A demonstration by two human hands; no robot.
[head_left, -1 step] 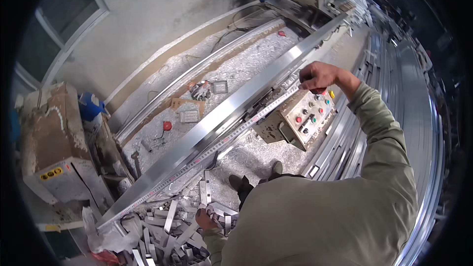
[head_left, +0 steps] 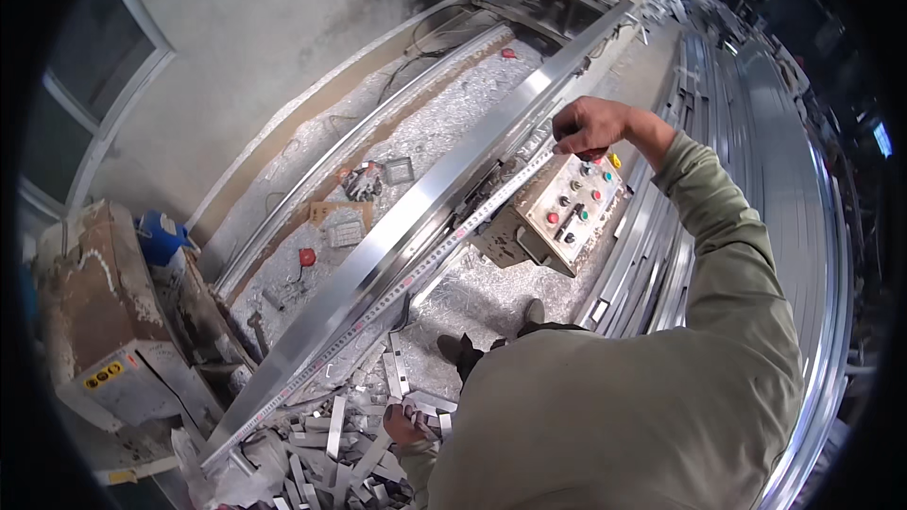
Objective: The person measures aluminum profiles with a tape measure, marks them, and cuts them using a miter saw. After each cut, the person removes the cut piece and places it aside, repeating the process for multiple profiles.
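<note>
A person's right hand pinches a tape measure stretched along a long metal bar, just above a control box with coloured buttons. The left hand, low beside a heap of metal offcuts, closes around the tape's other end. Shavings cover the floor.

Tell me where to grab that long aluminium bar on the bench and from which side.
Grip the long aluminium bar across its narrow width, coming down from above on the near side. It lies flat and slanted, with a tape measure stretched along its near edge, so hold it clear of the tape. The right hand already pinches there at the far end; the left hand is low by the offcuts.
</note>
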